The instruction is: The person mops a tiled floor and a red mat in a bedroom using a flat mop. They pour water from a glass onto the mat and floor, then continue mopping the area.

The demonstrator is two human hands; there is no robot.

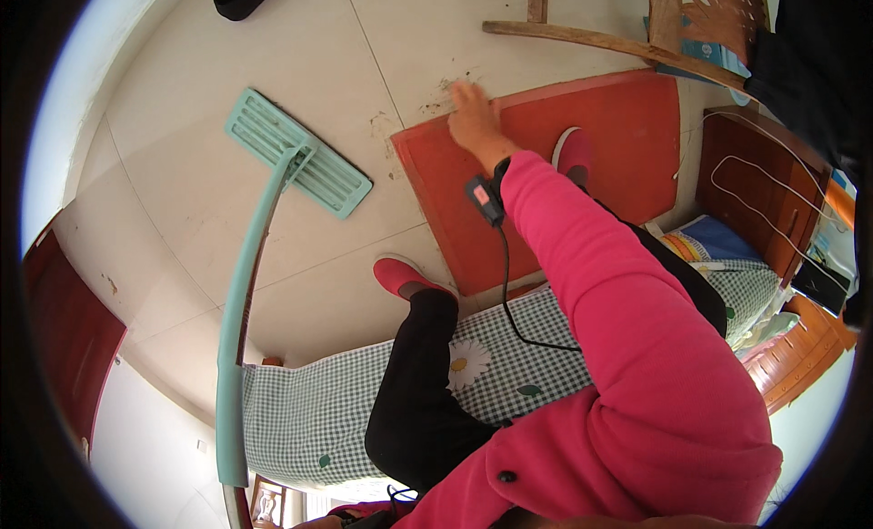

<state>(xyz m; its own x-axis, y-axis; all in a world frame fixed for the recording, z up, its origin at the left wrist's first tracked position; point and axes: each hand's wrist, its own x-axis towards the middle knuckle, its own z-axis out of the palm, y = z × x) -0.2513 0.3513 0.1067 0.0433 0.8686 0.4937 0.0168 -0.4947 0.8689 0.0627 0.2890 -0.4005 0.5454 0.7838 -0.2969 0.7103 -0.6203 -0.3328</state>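
Note:
My right hand (475, 121) reaches out over the far edge of a red mat (591, 165), beside brown smudges on the tiled floor. Its fingers are smeared and partly bent; whether they pinch anything cannot be made out. A black device with a cable (485, 200) is strapped at that wrist. To the left, a flat mop (300, 153) with a pale green slotted head rests on the floor. Its handle (238, 347) runs down to the lower edge of the view. Only a sliver of my left hand (318, 523) appears there, its fingers hidden.
My feet in pink shoes (400, 272) are on the tiles and the mat. A checked cloth (314, 415) covers the furniture below me. Far right, a wooden chair (618, 42) and a brown cabinet (755, 179) with a white cable stand near the mat. A dark red door (68, 324) is at left.

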